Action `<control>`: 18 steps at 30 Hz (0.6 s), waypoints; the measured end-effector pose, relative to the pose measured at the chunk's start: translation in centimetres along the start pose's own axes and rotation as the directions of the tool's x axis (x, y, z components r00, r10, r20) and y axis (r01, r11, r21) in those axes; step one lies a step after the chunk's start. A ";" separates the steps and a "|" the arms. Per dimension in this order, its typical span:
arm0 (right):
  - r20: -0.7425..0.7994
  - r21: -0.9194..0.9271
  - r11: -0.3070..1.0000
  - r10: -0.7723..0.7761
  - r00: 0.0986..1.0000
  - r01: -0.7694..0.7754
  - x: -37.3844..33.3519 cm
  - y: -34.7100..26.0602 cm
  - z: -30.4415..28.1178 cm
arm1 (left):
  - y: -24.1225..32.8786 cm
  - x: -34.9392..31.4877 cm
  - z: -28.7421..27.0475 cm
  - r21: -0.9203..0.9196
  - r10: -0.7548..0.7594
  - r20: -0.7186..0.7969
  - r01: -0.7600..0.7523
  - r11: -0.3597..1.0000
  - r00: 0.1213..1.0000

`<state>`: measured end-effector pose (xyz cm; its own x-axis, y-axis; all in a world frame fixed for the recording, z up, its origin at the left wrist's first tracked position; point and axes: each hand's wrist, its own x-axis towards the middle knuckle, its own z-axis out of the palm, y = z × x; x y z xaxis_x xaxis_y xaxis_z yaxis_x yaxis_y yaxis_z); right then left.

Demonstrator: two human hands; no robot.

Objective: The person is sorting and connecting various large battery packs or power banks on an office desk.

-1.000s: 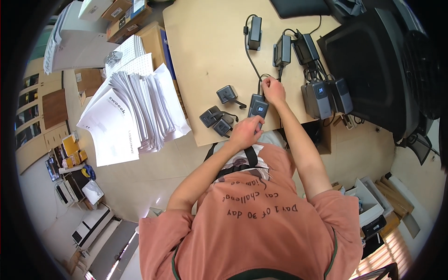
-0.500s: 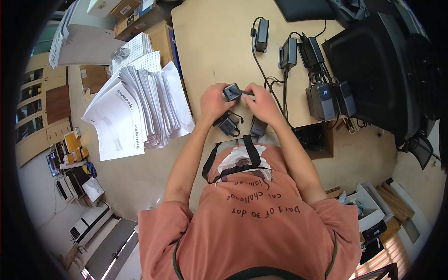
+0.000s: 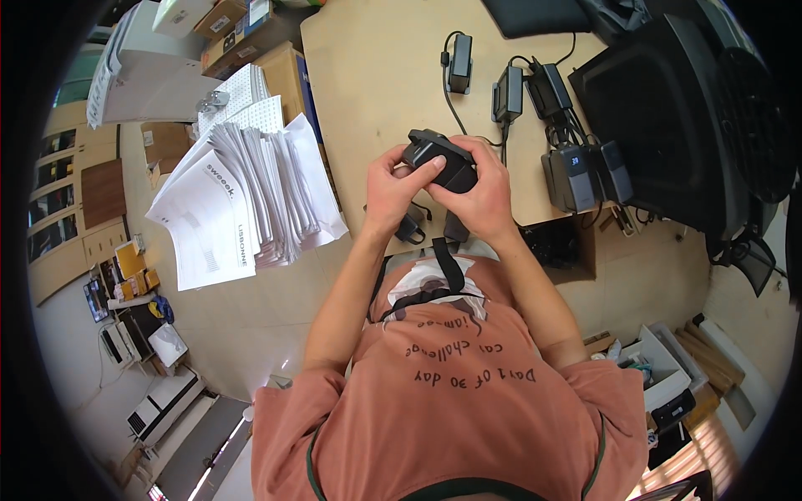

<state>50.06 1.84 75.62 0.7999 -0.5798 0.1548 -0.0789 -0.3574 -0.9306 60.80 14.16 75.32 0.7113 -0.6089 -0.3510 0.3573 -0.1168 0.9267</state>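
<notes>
Both of my hands hold a black boxy device (image 3: 455, 175) above the near part of the table; it has a raised curved part along its top, and I cannot make out its exact kind. My left hand (image 3: 390, 185) grips its left side, with the thumb laid across the front. Wrapped round the right side is my right hand (image 3: 493, 185), its thumb underneath. Just below them, a small dark adapter with a cable (image 3: 408, 229) lies at the table's near edge. Beside it, a dark block (image 3: 455, 228) is partly hidden by my right hand.
Several black power bricks with cables stand on the table (image 3: 368, 75), including one at the back (image 3: 459, 63). A dark charging unit with a lit display (image 3: 571, 179) is at the right, before a black monitor (image 3: 668, 125). A thick paper stack (image 3: 259, 184) fills the left.
A larger black device is now between both hands, held up nearer the view. Earlier my left hand held a small dark block and my right hand a cable end at it.
</notes>
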 end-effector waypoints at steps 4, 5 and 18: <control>0.036 -0.006 0.994 0.110 0.993 -0.110 -1.4 1.0 -0.8 | -2.9 0.2 0.3 -0.072 -0.084 0.009 0.084 0.994 0.996; 0.065 0.107 0.971 0.207 0.976 -0.213 -1.7 1.3 -1.4 | -3.9 0.4 -0.1 -0.093 -0.184 0.039 0.187 0.978 0.982; 0.125 0.809 0.409 0.581 0.804 -0.421 -3.4 4.8 -6.6 | -10.9 -0.2 3.5 0.457 -0.215 0.054 0.167 0.873 0.975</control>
<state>43.05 -2.78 72.87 0.6721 -0.5821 -0.4577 0.1121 0.6910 -0.7141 54.67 12.77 65.77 0.5843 -0.6111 -0.5340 0.1541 -0.5625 0.8123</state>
